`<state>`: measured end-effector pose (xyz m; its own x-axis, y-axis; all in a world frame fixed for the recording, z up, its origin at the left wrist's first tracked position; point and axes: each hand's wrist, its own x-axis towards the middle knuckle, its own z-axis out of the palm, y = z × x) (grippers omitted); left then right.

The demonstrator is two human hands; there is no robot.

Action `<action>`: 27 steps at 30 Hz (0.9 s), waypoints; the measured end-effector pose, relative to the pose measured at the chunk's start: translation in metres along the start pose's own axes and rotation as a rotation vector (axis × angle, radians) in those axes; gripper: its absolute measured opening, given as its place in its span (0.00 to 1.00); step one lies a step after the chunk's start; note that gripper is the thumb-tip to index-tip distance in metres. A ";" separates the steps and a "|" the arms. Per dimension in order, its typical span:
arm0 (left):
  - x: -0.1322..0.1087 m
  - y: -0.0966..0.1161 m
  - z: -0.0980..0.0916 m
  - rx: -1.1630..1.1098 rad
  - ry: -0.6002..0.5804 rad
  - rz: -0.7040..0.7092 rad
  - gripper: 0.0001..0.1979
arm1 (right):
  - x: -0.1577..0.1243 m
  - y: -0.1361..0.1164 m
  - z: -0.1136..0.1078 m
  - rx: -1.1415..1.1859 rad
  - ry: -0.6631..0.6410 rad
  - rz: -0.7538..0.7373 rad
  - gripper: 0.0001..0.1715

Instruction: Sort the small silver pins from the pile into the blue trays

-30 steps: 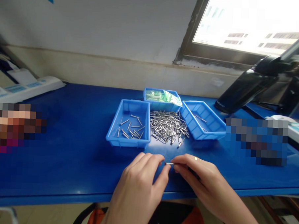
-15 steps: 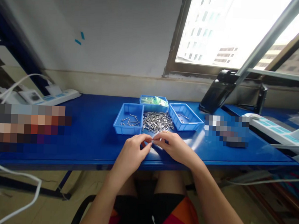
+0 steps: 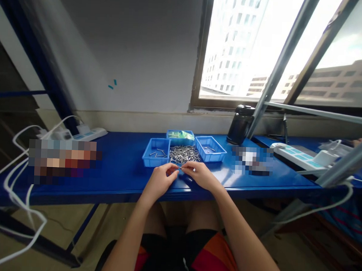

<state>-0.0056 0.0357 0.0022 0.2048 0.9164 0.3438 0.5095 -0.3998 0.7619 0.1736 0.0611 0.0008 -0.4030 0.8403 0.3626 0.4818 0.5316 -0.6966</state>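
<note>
My left hand point(image 3: 162, 179) and my right hand point(image 3: 199, 175) meet at the fingertips just above the table's front part. Between them is a small silvery metal pin point(image 3: 180, 167), mostly covered by the fingers. Both hands are closed in a pinch at it. Right behind the fingertips lies a heap of similar metal pins point(image 3: 184, 153). A blue bin point(image 3: 155, 163) left of the heap holds several pins. Fewer pins lie in another blue bin point(image 3: 213, 157) on the right. Behind the heap, a third blue bin point(image 3: 180, 141) contains a green and clear plastic packet point(image 3: 181, 134).
A black bottle point(image 3: 240, 124) stands at the back right of the blue table point(image 3: 122, 165). Power strips point(image 3: 300, 156) lie to the right and at the back left, with white cables point(image 3: 25, 202) hanging left. A metal post point(image 3: 280, 64) slants upward. Two areas are pixelated.
The camera view has shifted, so bins, bottle and window appear lower and further left. Both hands stay together at the pin, with the fingertips slightly rearranged.
</note>
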 end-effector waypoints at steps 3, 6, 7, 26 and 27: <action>0.001 -0.001 -0.001 -0.029 0.023 0.000 0.13 | 0.001 0.002 0.001 -0.002 -0.001 -0.006 0.12; 0.001 0.001 -0.003 -0.045 0.008 0.011 0.14 | 0.001 0.003 0.002 -0.021 -0.012 -0.020 0.12; 0.000 0.002 -0.004 -0.049 -0.009 0.019 0.14 | 0.001 0.002 0.002 -0.030 -0.015 -0.022 0.12; -0.006 0.008 -0.003 0.016 -0.105 0.074 0.17 | -0.001 0.001 0.002 -0.103 -0.060 -0.057 0.10; -0.006 0.008 -0.003 0.015 -0.112 0.076 0.18 | -0.001 0.001 0.002 -0.106 -0.063 -0.057 0.10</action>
<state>-0.0048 0.0269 0.0079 0.3348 0.8801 0.3365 0.5012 -0.4688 0.7274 0.1730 0.0604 -0.0016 -0.4781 0.8021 0.3578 0.5353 0.5891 -0.6053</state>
